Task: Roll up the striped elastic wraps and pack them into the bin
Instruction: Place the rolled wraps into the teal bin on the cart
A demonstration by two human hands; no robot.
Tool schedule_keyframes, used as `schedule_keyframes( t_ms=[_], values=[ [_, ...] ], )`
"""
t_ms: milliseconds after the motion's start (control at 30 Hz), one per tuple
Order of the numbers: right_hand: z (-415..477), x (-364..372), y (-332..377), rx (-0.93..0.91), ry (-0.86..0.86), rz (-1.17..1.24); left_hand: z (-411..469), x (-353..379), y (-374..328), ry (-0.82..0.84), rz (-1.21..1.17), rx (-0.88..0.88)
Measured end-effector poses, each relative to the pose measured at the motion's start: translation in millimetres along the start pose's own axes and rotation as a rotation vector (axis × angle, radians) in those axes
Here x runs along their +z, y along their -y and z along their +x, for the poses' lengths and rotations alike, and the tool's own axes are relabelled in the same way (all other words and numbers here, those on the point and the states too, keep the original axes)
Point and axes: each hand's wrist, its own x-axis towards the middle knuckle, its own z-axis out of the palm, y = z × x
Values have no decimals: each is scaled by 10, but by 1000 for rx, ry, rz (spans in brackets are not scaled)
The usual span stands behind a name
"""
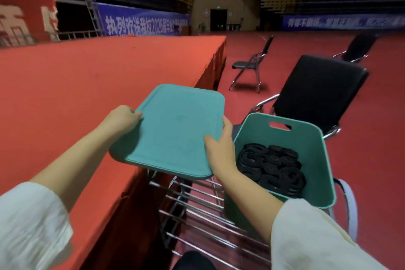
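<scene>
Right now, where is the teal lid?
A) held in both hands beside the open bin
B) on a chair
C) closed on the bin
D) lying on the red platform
A: left hand and right hand grip opposite edges of the lid, and the bin stands open with rolled wraps showing.

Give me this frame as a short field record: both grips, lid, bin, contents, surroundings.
left grip: hand holds the lid's left edge, fingers curled over it
right grip: hand holds the lid's right edge, thumb on top
lid: teal, tilted, in the air left of the bin, not on it
bin: teal, open, in front of the chair back
wraps: dark rolls packed inside the bin; stripes not discernible
chair: black, behind the bin
stage: red, to the left
</scene>
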Motion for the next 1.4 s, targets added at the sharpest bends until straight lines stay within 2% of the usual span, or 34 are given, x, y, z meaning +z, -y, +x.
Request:
schedule_keyframes(
  t_ms=[200,367,533,633,1000,1400],
  values=[
    [123,-979,253,-85,-129,18,-364,289,-690,156,-586,122],
    [122,-1788,140,-15,-201,-166,-496,1038,-1229,285,-831,139],
    [216,-2233,-143,132,-209,-263,-418,1642,-1478,513,-818,105],
    [280,-2353,-263,184,-224,-312,-348,1777,-1585,582,-754,149],
    [460,-2328,-411,245,-201,-400,-220,1971,-1572,519,-670,177],
    [59,-2220,-383,220,-180,-426,-425,1909,-1340,535,-606,178]
  ],
)
